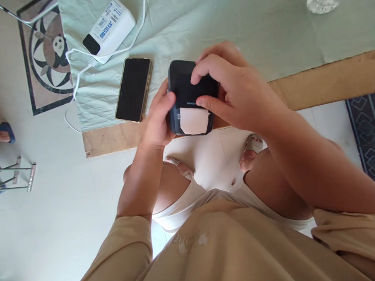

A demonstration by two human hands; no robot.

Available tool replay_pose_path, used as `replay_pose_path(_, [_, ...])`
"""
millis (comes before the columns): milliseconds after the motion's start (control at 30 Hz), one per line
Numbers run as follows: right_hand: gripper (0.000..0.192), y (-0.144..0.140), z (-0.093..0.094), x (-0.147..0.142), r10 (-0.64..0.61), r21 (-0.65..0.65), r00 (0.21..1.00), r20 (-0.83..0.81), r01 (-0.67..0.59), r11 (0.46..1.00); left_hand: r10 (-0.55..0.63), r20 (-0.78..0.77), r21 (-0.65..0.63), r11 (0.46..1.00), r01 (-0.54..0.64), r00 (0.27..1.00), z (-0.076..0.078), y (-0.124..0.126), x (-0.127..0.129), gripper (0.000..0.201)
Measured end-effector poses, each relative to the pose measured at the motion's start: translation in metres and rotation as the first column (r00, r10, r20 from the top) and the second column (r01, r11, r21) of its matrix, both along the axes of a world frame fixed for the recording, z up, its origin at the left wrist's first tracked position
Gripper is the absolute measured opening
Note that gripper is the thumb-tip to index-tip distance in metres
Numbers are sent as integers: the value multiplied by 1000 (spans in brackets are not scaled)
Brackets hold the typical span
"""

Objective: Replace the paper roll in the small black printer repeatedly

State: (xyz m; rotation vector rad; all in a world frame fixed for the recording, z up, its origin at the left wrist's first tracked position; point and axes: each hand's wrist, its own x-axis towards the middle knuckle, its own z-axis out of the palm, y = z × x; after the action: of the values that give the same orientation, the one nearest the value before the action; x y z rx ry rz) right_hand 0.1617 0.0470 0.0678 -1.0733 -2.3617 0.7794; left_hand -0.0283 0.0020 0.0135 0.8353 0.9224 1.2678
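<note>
A small dark label printer [186,88] with a white paper label [193,121] sticking out of its slot is held over the table's front edge. My left hand [159,118] grips its left side, thumb on the top. My right hand [230,90] covers its right side and top, fingers curled over the lid. A black smartphone [133,89] lies face up on the pale green cloth [211,21], just left of the printer.
A white power bank [110,26] with a white cable [134,38] lies at the back left of the cloth. The wooden table edge [333,78] shows at right. A glass object [322,3] sits far back. Metal chair legs [15,176] stand on the floor at left.
</note>
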Motion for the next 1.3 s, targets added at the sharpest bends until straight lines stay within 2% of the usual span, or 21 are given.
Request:
replay_pose_path(100, [30, 1, -3, 3, 23, -10, 999, -43, -23, 1000, 17, 38, -49, 999, -16, 999, 1, 1, 4, 35])
replay_pose_path(200, [33, 1, -2, 4, 48, -43, 997, -62, -51, 998, 74, 0, -71, 995, -73, 997, -3, 2, 4, 35])
replay_pose_path(333, [43, 0, 1, 3, 68, -65, 995, -69, -72, 995, 156, -56, -1, 988, -156, 986, -5, 4, 1, 32])
replay_pose_path(500, [50, 3, 1, 3, 60, -39, 994, -95, -64, 997, 144, 25, 27, 989, -145, 989, 0, 4, 3, 22])
replay_pose_path(600, [45, 5, 3, 4, -1, 41, 993, -120, 6, 999, 150, 83, 8, 988, -151, 985, 1, 3, 6, 27])
replay_pose_path(700, [28, 3, 8, 4, -177, 155, 956, -234, 216, 964, 132, 53, 40, 990, -135, 990, 0, 1, 7, 19])
replay_pose_path(767, [27, 1, 12, 1, -291, 135, 910, -295, 341, 930, 112, 15, 41, 993, -113, 994, 0, 0, 6, 14])
replay_pose_path(800, [28, 0, 13, 0, -311, 128, 910, -274, 355, 926, 108, 3, 37, 993, -108, 994, 0, -1, 5, 14])
replay_pose_path(933, [27, -3, 12, -11, -221, 196, 974, 49, 207, 958, 114, -72, 56, 992, -110, 991, 1, -1, 3, 26])
replay_pose_path(1000, [23, -3, 9, -16, -200, 192, 960, 196, 162, 968, 103, -120, 82, 992, -94, 987, 2, -2, 3, 29])
replay_pose_path(1100, [28, -3, 8, -19, -169, 131, 928, 331, 132, 983, 84, -162, 97, 993, -68, 983, 2, -3, 3, 32])
replay_pose_path(1167, [33, -2, 10, -16, -132, 71, 934, 333, 115, 991, 78, -160, 95, 993, -63, 984, 2, -3, 3, 33])
replay_pose_path(1233, [37, -1, 14, -11, -105, 20, 957, 270, 104, 994, 66, -139, 103, 993, -52, 988, 2, -3, 2, 31])
replay_pose_path(1300, [41, 2, 17, -3, -69, -31, 990, 122, 74, 997, 84, -118, 93, 993, -73, 989, 0, -3, 1, 29])
